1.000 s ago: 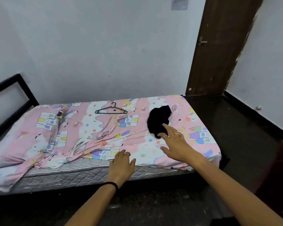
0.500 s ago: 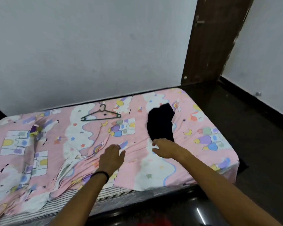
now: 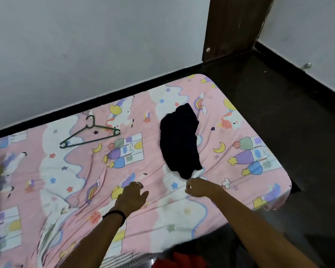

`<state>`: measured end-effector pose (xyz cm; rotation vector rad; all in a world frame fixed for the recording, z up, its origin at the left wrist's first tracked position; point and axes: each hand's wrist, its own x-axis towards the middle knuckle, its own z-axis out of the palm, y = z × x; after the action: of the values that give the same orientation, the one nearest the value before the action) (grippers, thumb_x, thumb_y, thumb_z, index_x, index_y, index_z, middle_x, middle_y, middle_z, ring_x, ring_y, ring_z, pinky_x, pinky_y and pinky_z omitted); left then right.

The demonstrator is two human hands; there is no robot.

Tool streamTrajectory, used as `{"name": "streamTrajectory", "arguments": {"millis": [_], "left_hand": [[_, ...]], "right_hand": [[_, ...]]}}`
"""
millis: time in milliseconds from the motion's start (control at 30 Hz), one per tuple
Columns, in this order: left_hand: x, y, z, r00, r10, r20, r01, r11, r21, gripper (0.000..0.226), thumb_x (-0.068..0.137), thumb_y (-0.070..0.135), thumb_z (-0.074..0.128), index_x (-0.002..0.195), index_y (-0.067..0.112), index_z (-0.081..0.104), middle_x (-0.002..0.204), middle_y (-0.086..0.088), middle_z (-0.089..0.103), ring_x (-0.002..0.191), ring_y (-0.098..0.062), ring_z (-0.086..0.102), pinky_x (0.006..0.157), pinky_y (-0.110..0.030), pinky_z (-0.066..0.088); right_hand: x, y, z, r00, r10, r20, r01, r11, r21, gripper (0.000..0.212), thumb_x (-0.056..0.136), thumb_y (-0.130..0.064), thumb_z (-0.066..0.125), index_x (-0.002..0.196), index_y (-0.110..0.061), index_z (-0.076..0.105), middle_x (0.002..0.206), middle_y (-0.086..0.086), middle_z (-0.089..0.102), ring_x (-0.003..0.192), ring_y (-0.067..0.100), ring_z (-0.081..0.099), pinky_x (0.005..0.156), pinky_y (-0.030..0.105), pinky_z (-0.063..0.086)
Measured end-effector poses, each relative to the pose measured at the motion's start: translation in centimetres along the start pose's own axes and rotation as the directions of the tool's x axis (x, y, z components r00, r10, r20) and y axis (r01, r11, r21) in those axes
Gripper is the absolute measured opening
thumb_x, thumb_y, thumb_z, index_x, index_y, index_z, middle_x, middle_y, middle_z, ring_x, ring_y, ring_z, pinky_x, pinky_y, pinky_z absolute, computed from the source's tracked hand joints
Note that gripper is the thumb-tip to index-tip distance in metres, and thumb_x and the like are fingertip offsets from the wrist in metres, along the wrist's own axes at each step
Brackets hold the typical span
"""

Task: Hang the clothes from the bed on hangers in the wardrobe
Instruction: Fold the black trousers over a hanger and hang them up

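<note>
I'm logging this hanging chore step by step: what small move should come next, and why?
Probably the right hand should close on the near edge of the black garment and lift it: its fingertips sit just at that edge, the garment lies loose on the bed, and the hanger lies empty.

A garment (image 3: 179, 144) lies on the bed (image 3: 249, 171), right of centre. A hanger (image 3: 89, 135) lies well apart to its left, nearer the far wall (image 3: 85, 45). The left hand (image 3: 131, 196) is over the sheet near the middle; the right hand (image 3: 198, 187) is just beside the garment's near tip. A door (image 3: 232, 26) stands at the far right, beyond the floor (image 3: 298, 122).
</note>
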<state>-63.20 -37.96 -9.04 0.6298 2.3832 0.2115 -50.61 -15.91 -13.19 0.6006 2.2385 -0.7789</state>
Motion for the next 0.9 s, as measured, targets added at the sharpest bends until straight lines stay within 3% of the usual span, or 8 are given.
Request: {"name": "streamTrajectory", "arguments": {"millis": [167,367,500,667,733,767,833,900], "left_hand": [[8.0,2.4,-2.4,1.000,0.007,0.028,-0.008,0.999,0.045,0.041,0.097,0.037,0.049,0.132,0.014,0.049,0.141,-0.003,0.044,0.130,-0.022,0.042,0.105,-0.033,0.034],[15.5,5.2,-2.6,0.999,0.004,0.037,0.000,0.994,-0.111,0.035,0.095,0.032,0.053,0.124,0.013,0.054,0.135,-0.003,0.049,0.124,-0.023,0.046,0.106,-0.040,0.036],[17.3,4.7,-1.4,0.990,-0.038,0.139,0.053,0.993,-0.104,0.036,0.096,0.030,0.053,0.126,0.011,0.053,0.135,-0.005,0.048,0.123,-0.025,0.047,0.104,-0.038,0.037],[18.4,2.2,-0.3,0.967,-0.159,0.201,0.178,0.981,-0.078,0.034,0.094,0.027,0.057,0.122,0.008,0.057,0.130,-0.007,0.054,0.118,-0.023,0.053,0.100,-0.027,0.036],[18.6,1.4,-0.1,0.958,-0.189,0.214,0.208,0.975,-0.072,0.033,0.094,0.025,0.057,0.122,0.007,0.057,0.130,-0.008,0.055,0.120,-0.022,0.051,0.099,-0.025,0.033],[18.7,1.2,0.0,0.954,-0.204,0.218,0.223,0.972,-0.069,0.033,0.095,0.025,0.056,0.123,0.007,0.056,0.130,-0.008,0.054,0.121,-0.022,0.051,0.098,-0.024,0.032],[18.9,0.8,0.1,0.944,-0.236,0.230,0.255,0.965,-0.056,0.034,0.096,0.025,0.055,0.124,0.006,0.055,0.131,-0.010,0.053,0.121,-0.022,0.050,0.097,-0.023,0.031],[18.9,0.7,0.2,0.936,-0.252,0.245,0.274,0.960,-0.060,0.034,0.097,0.025,0.053,0.125,0.006,0.054,0.132,-0.011,0.052,0.123,-0.023,0.049,0.097,-0.022,0.031]], "right_hand": [[6.6,3.8,-4.5,0.993,0.098,-0.068,-0.094,0.993,0.065,0.031,0.097,-0.028,0.045,0.118,-0.006,0.054,0.121,0.014,0.058,0.113,0.033,0.056,0.094,0.038,0.046],[13.4,7.5,-5.9,0.966,0.253,-0.049,-0.237,0.948,0.213,0.036,0.093,-0.016,0.045,0.127,-0.005,0.048,0.127,0.018,0.052,0.116,0.036,0.053,0.095,0.041,0.046],[15.7,8.5,-5.2,0.930,0.368,-0.010,-0.352,0.898,0.265,0.036,0.089,-0.006,0.047,0.126,-0.007,0.049,0.125,0.014,0.054,0.115,0.033,0.055,0.088,0.038,0.046],[17.5,8.4,-2.3,0.881,0.466,0.077,-0.464,0.823,0.327,0.035,0.090,-0.008,0.048,0.125,-0.008,0.052,0.124,0.014,0.057,0.115,0.032,0.056,0.088,0.036,0.046],[18.3,8.0,-1.1,0.847,0.513,0.140,-0.502,0.684,0.529,0.032,0.090,-0.012,0.051,0.120,-0.004,0.053,0.118,0.020,0.060,0.102,0.035,0.059,0.084,0.038,0.048],[18.6,7.8,-0.6,0.824,0.535,0.188,-0.508,0.548,0.665,0.028,0.089,-0.011,0.051,0.116,-0.002,0.053,0.112,0.023,0.062,0.091,0.033,0.059,0.079,0.040,0.050],[19.1,6.8,0.3,0.788,0.537,0.301,-0.435,0.140,0.889,0.028,0.090,-0.005,0.047,0.117,-0.001,0.048,0.108,0.022,0.062,0.083,0.030,0.058,0.068,0.039,0.052],[19.2,5.4,0.8,0.772,0.544,0.329,-0.269,-0.190,0.944,0.037,0.091,-0.002,0.046,0.126,-0.011,0.037,0.117,0.019,0.057,0.091,0.031,0.058,0.066,0.035,0.054]]}}
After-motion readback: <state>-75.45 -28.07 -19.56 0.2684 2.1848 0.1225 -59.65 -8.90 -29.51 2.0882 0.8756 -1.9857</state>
